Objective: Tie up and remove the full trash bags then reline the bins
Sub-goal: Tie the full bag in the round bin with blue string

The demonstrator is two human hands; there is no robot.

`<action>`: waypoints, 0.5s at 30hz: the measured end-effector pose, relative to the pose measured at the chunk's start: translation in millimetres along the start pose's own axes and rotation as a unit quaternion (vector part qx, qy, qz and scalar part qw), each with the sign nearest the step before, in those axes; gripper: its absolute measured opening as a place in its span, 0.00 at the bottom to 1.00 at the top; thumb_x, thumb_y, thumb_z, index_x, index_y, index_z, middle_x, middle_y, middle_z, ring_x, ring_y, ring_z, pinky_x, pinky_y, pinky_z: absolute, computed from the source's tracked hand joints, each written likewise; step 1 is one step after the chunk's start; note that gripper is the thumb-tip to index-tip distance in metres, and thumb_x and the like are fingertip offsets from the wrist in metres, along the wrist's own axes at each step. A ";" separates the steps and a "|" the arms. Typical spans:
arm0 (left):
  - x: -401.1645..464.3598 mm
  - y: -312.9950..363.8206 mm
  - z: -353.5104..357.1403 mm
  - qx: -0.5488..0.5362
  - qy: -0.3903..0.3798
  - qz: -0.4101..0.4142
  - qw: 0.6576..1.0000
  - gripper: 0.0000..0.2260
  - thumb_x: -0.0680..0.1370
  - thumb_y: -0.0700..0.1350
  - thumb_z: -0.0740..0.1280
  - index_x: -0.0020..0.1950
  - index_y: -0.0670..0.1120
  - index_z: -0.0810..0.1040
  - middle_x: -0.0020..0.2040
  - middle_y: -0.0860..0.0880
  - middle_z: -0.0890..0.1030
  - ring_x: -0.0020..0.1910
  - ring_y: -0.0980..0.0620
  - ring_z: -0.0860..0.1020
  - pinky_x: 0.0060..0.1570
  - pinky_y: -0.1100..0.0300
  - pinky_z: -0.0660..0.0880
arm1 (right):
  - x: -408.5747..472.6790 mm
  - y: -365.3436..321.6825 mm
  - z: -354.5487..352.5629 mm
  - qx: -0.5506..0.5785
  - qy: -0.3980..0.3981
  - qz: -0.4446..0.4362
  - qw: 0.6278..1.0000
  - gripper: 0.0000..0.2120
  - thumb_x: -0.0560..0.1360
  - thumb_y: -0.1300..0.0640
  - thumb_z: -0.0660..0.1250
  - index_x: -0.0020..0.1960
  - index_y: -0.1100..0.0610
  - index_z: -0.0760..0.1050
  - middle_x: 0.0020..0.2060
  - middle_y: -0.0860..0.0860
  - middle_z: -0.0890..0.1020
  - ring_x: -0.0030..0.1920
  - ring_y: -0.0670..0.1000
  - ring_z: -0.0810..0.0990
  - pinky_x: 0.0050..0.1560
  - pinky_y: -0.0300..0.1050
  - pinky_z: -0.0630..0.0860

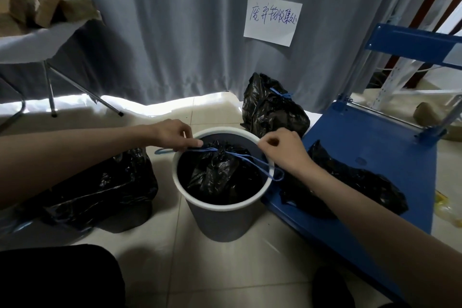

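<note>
A white round bin (220,217) is standing on the tiled floor, holding a black trash bag (220,172) gathered shut at its mouth by a blue drawstring (240,157). The left hand (175,134) is pinching the drawstring at the bin's far-left rim, while the right hand (285,150) is gripping the drawstring's other loop at the right rim. A tied black bag (272,110) is sitting behind the bin by the grey curtain (175,32), a second bag (105,190) lying left, a third (350,180) on the blue cart (375,137).
</note>
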State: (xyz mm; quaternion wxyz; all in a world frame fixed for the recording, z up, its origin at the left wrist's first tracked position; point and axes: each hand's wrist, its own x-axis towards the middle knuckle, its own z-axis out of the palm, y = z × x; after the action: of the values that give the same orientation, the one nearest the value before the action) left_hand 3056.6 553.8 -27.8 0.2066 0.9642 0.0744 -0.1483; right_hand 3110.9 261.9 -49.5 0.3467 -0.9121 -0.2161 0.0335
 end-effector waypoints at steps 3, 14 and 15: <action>-0.1 16.0 4.9 -0.048 -0.028 0.000 0.998 0.20 0.71 0.62 0.73 0.49 0.46 0.78 0.39 0.49 0.86 0.40 0.54 0.82 0.46 0.58 0.76 | 0.9 -17.8 20.8 -0.009 -0.054 -0.037 0.998 0.10 0.67 0.43 0.67 0.39 0.48 0.82 0.37 0.44 0.83 0.43 0.47 0.81 0.52 0.50 0.78; 10.3 42.2 42.9 -0.006 -0.015 0.023 1.000 0.21 0.73 0.50 0.75 0.58 0.43 0.71 0.46 0.49 0.75 0.44 0.50 0.74 0.42 0.59 0.68 | 8.9 -38.7 56.4 -0.140 -0.131 -0.026 0.981 0.09 0.77 0.60 0.64 0.39 0.54 0.69 0.43 0.57 0.79 0.46 0.60 0.78 0.49 0.60 0.77; 11.5 42.2 44.5 0.002 -0.004 0.029 1.000 0.20 0.73 0.50 0.75 0.57 0.44 0.72 0.47 0.50 0.74 0.46 0.50 0.73 0.43 0.59 0.67 | 9.6 -38.4 56.5 -0.136 -0.127 -0.027 0.982 0.10 0.77 0.60 0.63 0.38 0.54 0.67 0.43 0.57 0.79 0.46 0.60 0.77 0.49 0.60 0.76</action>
State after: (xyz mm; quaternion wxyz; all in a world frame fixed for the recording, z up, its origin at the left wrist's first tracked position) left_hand 3064.7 497.9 -54.3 0.2089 0.9660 0.0450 -0.1459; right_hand 3093.5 326.4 -66.7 0.1901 -0.9329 -0.2852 0.1105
